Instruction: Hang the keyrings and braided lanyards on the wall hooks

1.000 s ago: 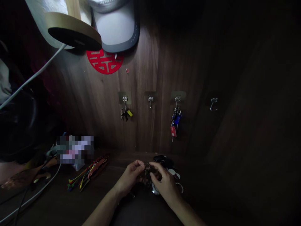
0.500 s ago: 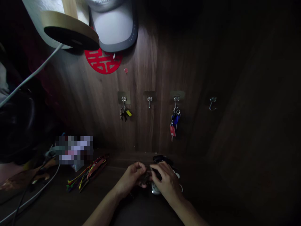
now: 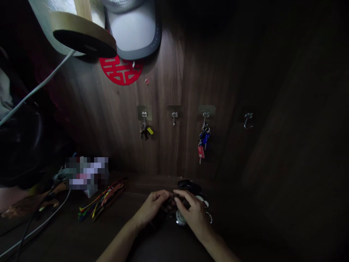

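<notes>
Small dark bunch (image 3: 170,206), probably keys, held between the two hands over the counter (image 3: 169,251). The left hand (image 3: 151,209) pinches it, thumb against fingers; the right hand (image 3: 194,214) has thumb and forefinger slightly parted at its other side, and shadow hides whether they grip. Two-handed support presumably steadies one part while another is worked. Hooks (image 3: 144,114) suspend two key sets (image 3: 204,139), likely for easy reach. The counter is dark; the wood-grain wall (image 3: 174,85) is brightest at upper left.
</notes>
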`<state>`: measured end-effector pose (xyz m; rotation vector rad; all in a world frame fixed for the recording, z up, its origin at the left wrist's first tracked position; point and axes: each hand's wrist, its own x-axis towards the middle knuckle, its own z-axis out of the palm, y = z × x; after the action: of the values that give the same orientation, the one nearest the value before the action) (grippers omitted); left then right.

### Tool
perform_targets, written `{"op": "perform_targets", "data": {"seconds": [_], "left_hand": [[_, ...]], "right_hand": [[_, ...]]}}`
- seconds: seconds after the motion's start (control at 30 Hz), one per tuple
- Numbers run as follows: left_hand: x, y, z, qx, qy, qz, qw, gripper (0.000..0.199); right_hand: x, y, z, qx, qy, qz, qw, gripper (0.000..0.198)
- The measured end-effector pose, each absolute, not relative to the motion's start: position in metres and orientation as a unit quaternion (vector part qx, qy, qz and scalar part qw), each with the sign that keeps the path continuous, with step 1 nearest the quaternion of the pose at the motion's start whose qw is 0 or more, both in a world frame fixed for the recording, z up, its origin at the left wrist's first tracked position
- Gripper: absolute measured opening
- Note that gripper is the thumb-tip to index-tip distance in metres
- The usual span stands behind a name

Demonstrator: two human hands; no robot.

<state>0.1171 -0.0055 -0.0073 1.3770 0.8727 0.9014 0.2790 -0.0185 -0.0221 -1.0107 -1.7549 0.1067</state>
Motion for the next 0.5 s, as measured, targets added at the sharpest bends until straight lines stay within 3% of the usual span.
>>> {"op": "perform_targets", "data": {"seconds": [0.23, 0.37, 0.5], "left_hand": [[0.1154, -0.0077, -0.0063, 0.674, 0.355, 0.404, 0.507, 0.029], [0.1163, -0.0076, -0.0066, 0.66, 0.347, 0.421, 0.516, 0.028], [0.1159, -0.0081, -0.0067, 0.661, 0.402, 0.442, 0.454, 0.018]], "right_hand": [[0.2802, -0.0159, -0.0251, -0.469, -0.696, 0.134, 0.527, 0.016], [0.2802, -0.0147, -0.0287, -0.471, -0.684, 0.178, 0.528, 0.018], [0.2796, -0.0145, -0.0292, -0.475, -0.673, 0.19, 0.534, 0.018]]}}
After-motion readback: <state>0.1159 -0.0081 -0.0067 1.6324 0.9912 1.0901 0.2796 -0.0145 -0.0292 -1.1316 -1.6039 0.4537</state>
